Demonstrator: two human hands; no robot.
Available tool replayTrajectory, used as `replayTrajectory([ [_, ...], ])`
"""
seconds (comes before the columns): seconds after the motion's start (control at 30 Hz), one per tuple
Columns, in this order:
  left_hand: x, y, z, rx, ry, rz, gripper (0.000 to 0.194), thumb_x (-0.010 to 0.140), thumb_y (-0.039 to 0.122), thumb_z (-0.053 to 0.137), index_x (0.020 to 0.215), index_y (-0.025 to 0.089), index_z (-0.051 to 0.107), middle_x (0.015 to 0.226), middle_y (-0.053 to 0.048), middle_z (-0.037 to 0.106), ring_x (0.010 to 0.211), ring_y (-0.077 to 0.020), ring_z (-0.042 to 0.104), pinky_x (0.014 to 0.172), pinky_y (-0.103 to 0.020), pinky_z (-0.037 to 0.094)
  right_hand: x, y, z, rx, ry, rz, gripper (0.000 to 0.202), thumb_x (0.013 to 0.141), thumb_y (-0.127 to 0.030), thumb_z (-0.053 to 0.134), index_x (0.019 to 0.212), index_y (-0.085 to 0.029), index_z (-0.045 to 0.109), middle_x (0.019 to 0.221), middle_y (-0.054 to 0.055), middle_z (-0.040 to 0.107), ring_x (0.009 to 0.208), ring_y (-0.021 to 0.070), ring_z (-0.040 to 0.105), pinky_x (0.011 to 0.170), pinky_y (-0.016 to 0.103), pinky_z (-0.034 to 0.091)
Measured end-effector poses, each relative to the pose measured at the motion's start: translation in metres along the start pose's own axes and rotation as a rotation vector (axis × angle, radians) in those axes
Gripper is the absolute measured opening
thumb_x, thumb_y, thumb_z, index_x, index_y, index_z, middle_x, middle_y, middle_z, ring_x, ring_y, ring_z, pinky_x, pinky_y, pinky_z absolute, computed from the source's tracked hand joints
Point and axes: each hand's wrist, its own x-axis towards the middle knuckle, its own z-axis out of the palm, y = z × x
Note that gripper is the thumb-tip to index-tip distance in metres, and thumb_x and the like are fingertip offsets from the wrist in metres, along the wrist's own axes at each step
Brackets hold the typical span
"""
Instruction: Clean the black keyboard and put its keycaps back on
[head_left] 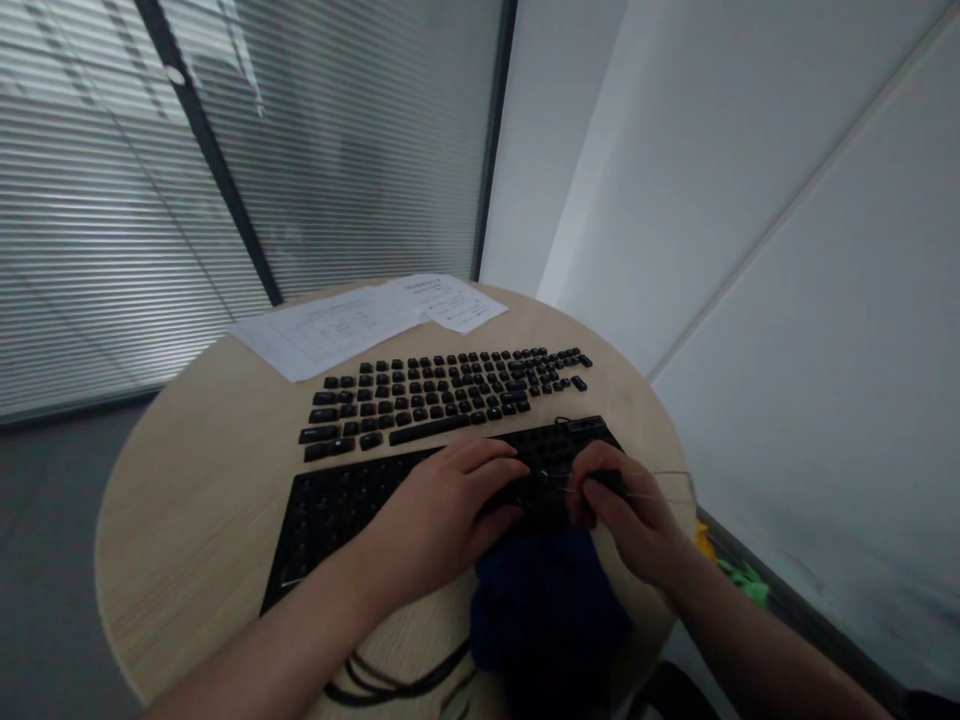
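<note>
A white wall (787,250) rises to the person's right, meeting a glass partition with grey slatted blinds (360,130). Between them and the person stands a round, pale wood counter (180,480).

Across the near half of it lies a long black plastic keyboard (330,520), its long axis running from the person's near left to far right. White printed paper sheets (337,325) overlap near the far edge, and between them and the keyboard sit rows of loose black keycaps (460,404), set out much like a keyboard's own layout. A bunched dark blue fabric bundle (547,600) sits at the near side, just right of a looped black cable (405,690).

The left hand (469,500) rests over the keyboard, fingers curled and thumb below; from here I cannot tell whether that grip holds anything. The right hand (626,510) is just beside it, at the keyboard's right end, its grip pinching a thin wire tool with a black handle (606,480). The tool lies roughly crosswise: wire reaches leftward over the keys toward the left fingertips, and a longer wire loop sticks out rightward. The keyboard stretches leftward from the right grip; the left hand, directly above it, is the nearer to its middle.
</note>
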Motion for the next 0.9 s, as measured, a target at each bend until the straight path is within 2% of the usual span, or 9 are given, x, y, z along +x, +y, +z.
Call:
replayTrajectory([
  [0.07,0.0,0.004,-0.002,-0.018,0.078,0.027,0.031,0.088,0.016,0.069,0.118,0.02,0.067,0.12,-0.009,0.071,0.109,-0.0234,0.067,0.096,-0.038,0.057,0.01,-0.017,0.01,-0.064,-0.064,-0.07,0.01,0.097,-0.02,0.052,0.089,-0.023,0.058,0.069,-0.003,0.061,0.059,0.0114,0.054,0.055,0.023,0.042],
  [0.17,-0.002,0.002,-0.005,-0.051,0.151,0.024,0.023,0.089,0.01,0.063,0.109,0.02,0.067,0.107,-0.007,0.072,0.099,-0.0206,0.068,0.089,-0.035,0.058,0.023,-0.028,0.025,-0.118,-0.068,-0.175,0.011,0.095,-0.016,0.053,0.088,-0.024,0.055,0.066,-0.005,0.058,0.056,0.0105,0.052,0.054,0.022,0.04],
  [0.27,-0.003,-0.005,-0.007,-0.062,0.19,0.016,0.02,0.09,0.009,0.061,0.106,0.02,0.068,0.104,-0.006,0.072,0.096,-0.0196,0.068,0.087,-0.034,0.058,0.027,-0.023,0.036,-0.169,-0.03,-0.247,0.012,0.095,-0.015,0.053,0.087,-0.023,0.054,0.069,-0.004,0.057,0.057,0.0102,0.053,0.055,0.023,0.04],
  [0.33,-0.003,-0.01,-0.007,-0.051,0.201,0.015,0.022,0.089,0.009,0.063,0.107,0.02,0.069,0.104,-0.006,0.072,0.095,-0.0196,0.068,0.087,-0.034,0.058,0.025,-0.014,0.039,-0.166,-0.009,-0.242,0.013,0.096,-0.015,0.051,0.087,-0.023,0.055,0.07,-0.004,0.058,0.058,0.0104,0.053,0.056,0.023,0.04],
  [0.53,-0.001,-0.012,-0.007,-0.078,0.125,-0.012,0.027,0.084,0.003,0.062,0.105,0.02,0.069,0.102,-0.005,0.071,0.094,-0.0193,0.067,0.085,-0.033,0.055,0.018,0.008,0.04,-0.054,-0.009,-0.145,0.013,0.101,-0.02,0.049,0.092,-0.023,0.057,0.074,-0.002,0.064,0.061,0.0121,0.057,0.059,0.025,0.044],
  [0.77,-0.001,-0.007,-0.008,-0.192,0.031,-0.142,0.029,0.075,0.0,0.059,0.094,0.022,0.064,0.092,-0.001,0.067,0.089,-0.0181,0.063,0.077,-0.03,0.05,0.016,0.005,0.04,-0.115,-0.055,-0.151,0.014,0.1,-0.02,0.048,0.089,-0.023,0.057,0.071,-0.002,0.06,0.061,0.0125,0.056,0.058,0.025,0.043],
  [0.9,-0.001,-0.007,-0.008,-0.215,0.026,-0.189,0.027,0.073,0.003,0.059,0.091,0.022,0.062,0.088,0.0,0.065,0.083,-0.0175,0.062,0.071,-0.029,0.048,0.016,0.006,0.038,-0.171,0.003,-0.15,0.017,0.101,-0.022,0.047,0.087,-0.023,0.057,0.069,-0.002,0.057,0.06,0.0137,0.053,0.057,0.027,0.04],
])
